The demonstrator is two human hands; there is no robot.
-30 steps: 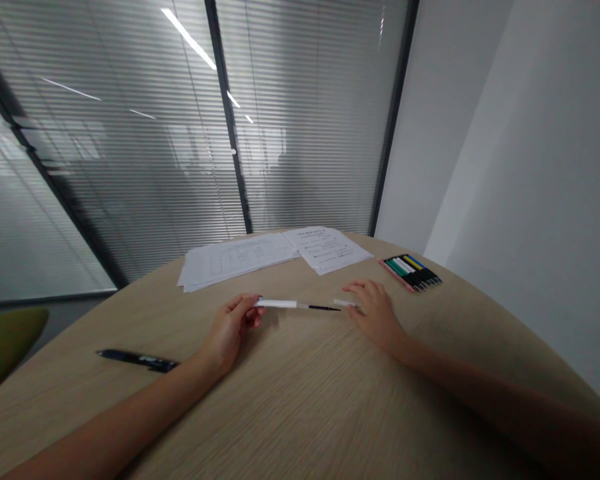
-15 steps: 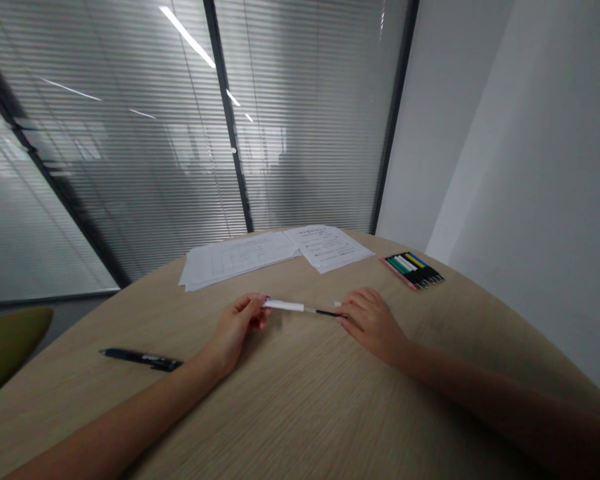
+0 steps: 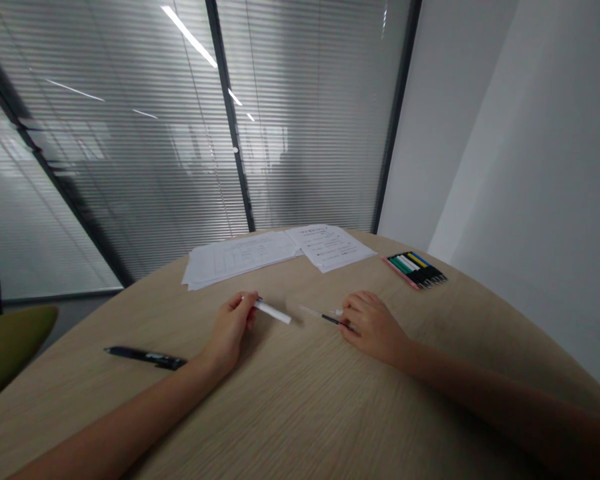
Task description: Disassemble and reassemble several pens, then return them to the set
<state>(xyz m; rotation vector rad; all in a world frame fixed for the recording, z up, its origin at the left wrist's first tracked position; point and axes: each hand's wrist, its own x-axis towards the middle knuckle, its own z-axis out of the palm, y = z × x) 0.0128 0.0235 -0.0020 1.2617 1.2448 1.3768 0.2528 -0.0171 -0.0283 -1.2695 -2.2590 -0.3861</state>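
My left hand is closed on a white pen barrel, which points right and slightly down. In my right hand, closed in a pinch, is a thin pen refill with a clear end toward the left and a dark part near the fingers. A small white piece shows beside the right fingertips; whether it is held too I cannot tell. The barrel and the refill are apart, with a short gap between their ends. A black pen lies on the table left of my left forearm.
Printed sheets lie at the table's far edge, with another sheet overlapping them. To the right is a flat pack of several pens. A green chair stands at the left, beyond the round wooden table.
The refill has come out of the white barrel. My left hand has moved slightly left, and the barrel's free end now tips downward. The right hand has barely moved.
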